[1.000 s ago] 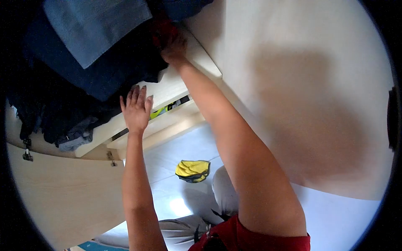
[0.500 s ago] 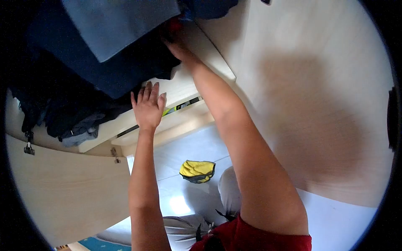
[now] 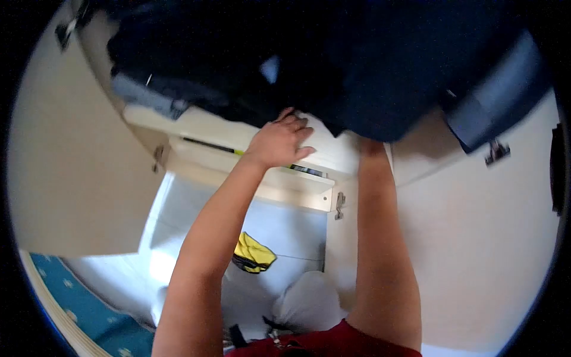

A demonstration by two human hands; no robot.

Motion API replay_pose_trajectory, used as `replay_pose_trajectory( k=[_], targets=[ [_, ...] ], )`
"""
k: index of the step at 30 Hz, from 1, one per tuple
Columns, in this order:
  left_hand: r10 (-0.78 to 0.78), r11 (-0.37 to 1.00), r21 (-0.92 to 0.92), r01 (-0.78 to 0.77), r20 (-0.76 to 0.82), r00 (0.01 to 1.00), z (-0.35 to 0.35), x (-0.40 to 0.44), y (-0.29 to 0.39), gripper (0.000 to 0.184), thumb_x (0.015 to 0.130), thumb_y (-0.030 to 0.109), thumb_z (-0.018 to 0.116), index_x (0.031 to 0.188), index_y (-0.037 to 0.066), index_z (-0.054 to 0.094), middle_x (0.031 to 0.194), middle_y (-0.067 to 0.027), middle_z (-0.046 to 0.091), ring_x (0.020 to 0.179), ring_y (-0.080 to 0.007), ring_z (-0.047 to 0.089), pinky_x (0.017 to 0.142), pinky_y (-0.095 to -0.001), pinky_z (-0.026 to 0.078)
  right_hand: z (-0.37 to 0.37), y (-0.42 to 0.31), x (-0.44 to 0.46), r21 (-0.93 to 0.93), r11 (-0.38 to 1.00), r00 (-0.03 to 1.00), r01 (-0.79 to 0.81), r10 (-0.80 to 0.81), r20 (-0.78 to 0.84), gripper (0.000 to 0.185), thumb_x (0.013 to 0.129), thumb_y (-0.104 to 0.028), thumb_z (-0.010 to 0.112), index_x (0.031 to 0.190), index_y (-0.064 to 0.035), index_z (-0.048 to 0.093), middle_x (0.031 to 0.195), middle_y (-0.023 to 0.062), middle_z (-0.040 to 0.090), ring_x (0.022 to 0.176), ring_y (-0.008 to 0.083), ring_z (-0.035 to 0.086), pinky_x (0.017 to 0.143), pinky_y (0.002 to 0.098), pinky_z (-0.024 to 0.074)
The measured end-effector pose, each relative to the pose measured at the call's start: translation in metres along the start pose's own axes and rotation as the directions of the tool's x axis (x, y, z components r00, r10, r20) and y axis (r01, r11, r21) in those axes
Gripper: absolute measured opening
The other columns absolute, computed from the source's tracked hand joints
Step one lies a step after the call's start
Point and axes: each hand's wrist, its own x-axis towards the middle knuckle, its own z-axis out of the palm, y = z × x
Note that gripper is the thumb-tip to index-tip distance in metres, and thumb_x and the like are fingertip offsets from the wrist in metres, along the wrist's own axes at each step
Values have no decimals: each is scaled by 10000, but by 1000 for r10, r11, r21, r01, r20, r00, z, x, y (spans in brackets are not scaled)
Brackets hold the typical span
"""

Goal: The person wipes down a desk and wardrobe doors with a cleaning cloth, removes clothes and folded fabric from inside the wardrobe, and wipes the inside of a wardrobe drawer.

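My left hand (image 3: 282,141) lies over the front edge of a pale wooden shelf board (image 3: 199,126), fingers spread and holding nothing visible. Its fingertips are close to the hems of dark hanging clothes (image 3: 380,77). Behind and under those clothes reaches my right hand (image 3: 372,146); only the part near the wrist shows, and its fingers are hidden. A grey-blue garment (image 3: 496,95) hangs at the upper right, blurred. Grey cloth (image 3: 146,95) rests at the left end of the shelf board.
Open cabinet doors stand left (image 3: 83,166) and right (image 3: 470,238), with metal hinges (image 3: 339,205). A yellow and black cloth (image 3: 256,253) lies on the pale tiled floor (image 3: 196,202). Teal patterned fabric (image 3: 107,309) is at the lower left.
The view has swung left, so the cabinet appears further right. My left hand has shifted along the shelf edge. My right hand, partly visible before, is now mostly covered by the clothes.
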Motion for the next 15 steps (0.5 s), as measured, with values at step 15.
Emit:
replay_pose_trajectory(
  k=[15],
  targets=[
    [-146,979,-127,159,105,984,-27,-10,3,410,835,383,581,1082,59,632,1167,-128,562,987,-273,625,780,-425,546,-45,58,37,-259,954,985,152,-125,119,443,924,-349,487,1257,-60,527,1285,178,522,1201,331,489,999,427,395]
  ],
)
